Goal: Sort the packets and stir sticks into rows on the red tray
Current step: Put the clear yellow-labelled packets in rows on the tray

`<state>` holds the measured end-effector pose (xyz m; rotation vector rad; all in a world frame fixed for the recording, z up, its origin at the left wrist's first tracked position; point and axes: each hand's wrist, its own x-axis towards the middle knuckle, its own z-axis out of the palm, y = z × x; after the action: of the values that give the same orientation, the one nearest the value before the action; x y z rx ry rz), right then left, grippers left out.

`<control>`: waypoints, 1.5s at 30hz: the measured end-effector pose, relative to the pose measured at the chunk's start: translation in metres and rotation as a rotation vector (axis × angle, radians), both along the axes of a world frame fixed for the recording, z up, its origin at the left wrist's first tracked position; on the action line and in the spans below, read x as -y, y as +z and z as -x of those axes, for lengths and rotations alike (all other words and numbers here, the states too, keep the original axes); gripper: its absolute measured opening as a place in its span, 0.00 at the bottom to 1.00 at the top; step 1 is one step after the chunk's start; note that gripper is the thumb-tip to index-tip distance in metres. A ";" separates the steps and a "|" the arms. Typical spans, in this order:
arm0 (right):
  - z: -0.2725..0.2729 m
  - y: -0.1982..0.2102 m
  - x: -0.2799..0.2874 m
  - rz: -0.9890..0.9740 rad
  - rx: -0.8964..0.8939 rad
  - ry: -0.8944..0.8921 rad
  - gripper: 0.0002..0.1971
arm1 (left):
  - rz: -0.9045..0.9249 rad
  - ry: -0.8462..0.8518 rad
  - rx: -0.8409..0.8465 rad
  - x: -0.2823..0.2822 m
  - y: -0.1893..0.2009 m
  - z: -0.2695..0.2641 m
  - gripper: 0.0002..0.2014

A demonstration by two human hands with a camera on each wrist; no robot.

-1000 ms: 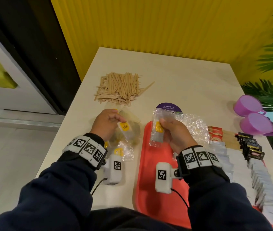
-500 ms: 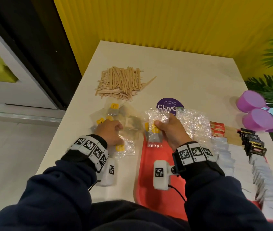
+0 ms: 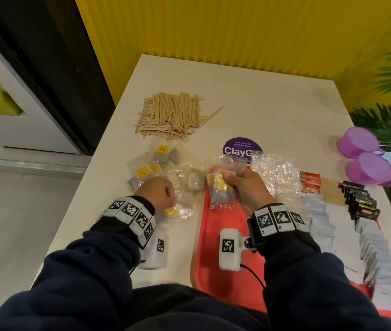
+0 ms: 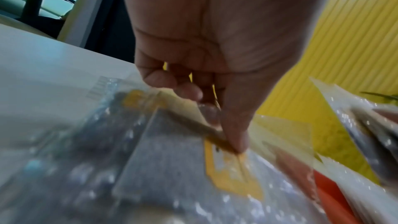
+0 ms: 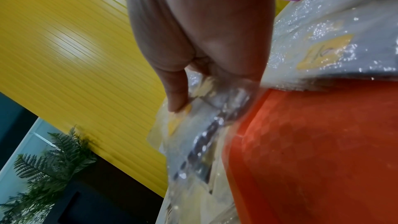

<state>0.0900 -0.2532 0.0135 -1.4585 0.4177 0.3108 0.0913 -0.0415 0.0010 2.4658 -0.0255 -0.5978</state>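
The right hand [image 3: 247, 189] pinches a small stack of clear tea packets [image 3: 220, 189] over the far-left corner of the red tray [image 3: 213, 235] — probably collecting them to start 1 more row. The left hand [image 3: 158, 193] is curled, fingertips nipping a loose packet [image 4: 228, 168] on the white table [image 3: 273, 103]. Stir sticks [image 3: 173, 118] wait near the table's far-left corner, by the yellow wall [image 3: 213, 27].

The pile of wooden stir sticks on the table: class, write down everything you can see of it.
The stir sticks are thin, flat, pale wooden strips, heaped loosely on the white table near its far left corner. Most lie roughly parallel, pointing away from the person; some cross beneath, and one juts out to the right. The heap lies off the red tray, beyond the clear packets. No hand touches it.
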 end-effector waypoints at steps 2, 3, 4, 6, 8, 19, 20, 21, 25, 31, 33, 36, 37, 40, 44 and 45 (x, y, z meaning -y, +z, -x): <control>0.000 -0.002 0.000 -0.036 0.005 -0.002 0.07 | 0.051 0.015 0.003 -0.003 0.007 -0.002 0.12; 0.000 -0.002 0.000 -0.059 0.008 0.002 0.08 | 0.070 0.020 0.014 -0.005 0.011 -0.003 0.13; 0.001 -0.002 -0.001 -0.082 0.015 0.012 0.09 | 0.091 0.024 0.024 -0.007 0.015 -0.004 0.13; 0.002 -0.003 -0.001 -0.140 0.026 0.020 0.11 | 0.151 0.044 0.040 -0.008 0.023 -0.006 0.13; 0.002 -0.003 0.000 -0.245 0.046 0.022 0.12 | 0.234 0.092 0.067 -0.008 0.032 -0.008 0.13; 0.002 0.000 -0.008 -0.345 0.113 0.166 0.21 | 0.729 0.349 0.098 0.020 0.054 -0.010 0.14; 0.003 0.001 -0.010 -0.317 0.130 0.158 0.11 | 0.756 0.360 0.084 0.023 0.054 -0.009 0.14; 0.003 0.002 -0.011 -0.283 0.147 0.156 0.05 | 0.773 0.360 0.068 0.026 0.054 -0.008 0.14; 0.005 0.002 -0.014 -0.142 0.181 0.171 0.10 | 0.789 0.334 0.001 0.032 0.051 -0.004 0.13; 0.004 0.002 -0.003 -0.187 0.165 -0.046 0.23 | 0.517 0.432 0.027 0.003 0.044 -0.009 0.05; 0.004 0.002 0.003 -0.201 0.146 -0.072 0.19 | 0.243 0.440 0.011 -0.015 0.042 -0.008 0.10; 0.003 0.001 0.009 -0.206 0.110 -0.098 0.12 | -0.107 0.334 -0.163 -0.033 0.041 0.001 0.21; 0.004 0.002 0.009 -0.213 0.107 -0.101 0.13 | -0.194 0.297 -0.220 -0.035 0.039 0.005 0.25; 0.006 0.006 0.006 -0.254 0.106 -0.092 0.14 | -0.327 0.317 -0.328 -0.042 0.024 0.013 0.32; 0.011 0.011 0.006 -0.290 0.112 -0.108 0.14 | -0.424 0.329 -0.363 -0.044 0.008 0.021 0.41; 0.013 0.012 0.006 -0.305 0.114 -0.112 0.14 | -0.433 0.336 -0.354 -0.044 0.006 0.022 0.42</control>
<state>0.0770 -0.2595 0.0258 -1.1443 0.3423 0.1906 0.0696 0.0023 0.0072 2.6384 0.7108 -0.9539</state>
